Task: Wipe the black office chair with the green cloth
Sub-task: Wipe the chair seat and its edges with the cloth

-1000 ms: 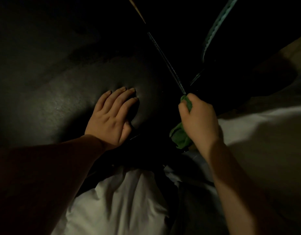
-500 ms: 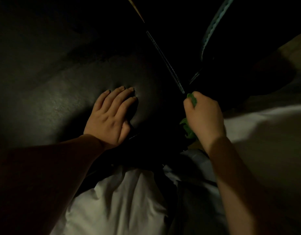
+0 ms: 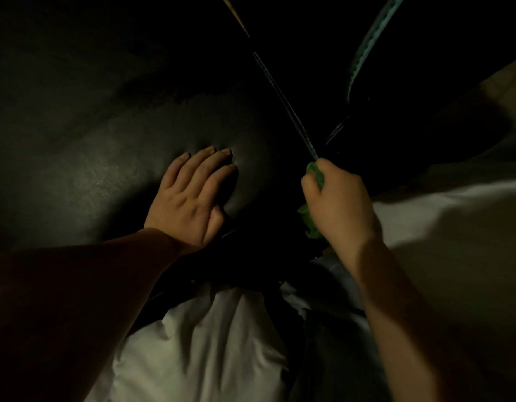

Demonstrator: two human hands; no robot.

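The scene is very dark. The black office chair point(image 3: 100, 169) fills the left and upper part of the head view, its padded leather-like surface faintly lit. My left hand point(image 3: 190, 198) lies flat on that padding with the fingers straight, pressing a dent into it. My right hand point(image 3: 338, 204) grips the bunched green cloth point(image 3: 316, 174) at the chair's right edge, beside a thin stitched seam point(image 3: 282, 97). Only small bits of the cloth show above and below my fist; most of it is hidden inside the hand.
A curved teal-edged strip point(image 3: 364, 53) of another dark part rises at the upper right. White fabric point(image 3: 210, 343) lies below my hands, and a pale surface point(image 3: 454, 242) spreads to the right. Everything beyond is in deep shadow.
My right hand has shifted a little to the right and up along the chair's edge, and less of the green cloth hangs out below the fist. The left hand stays put.
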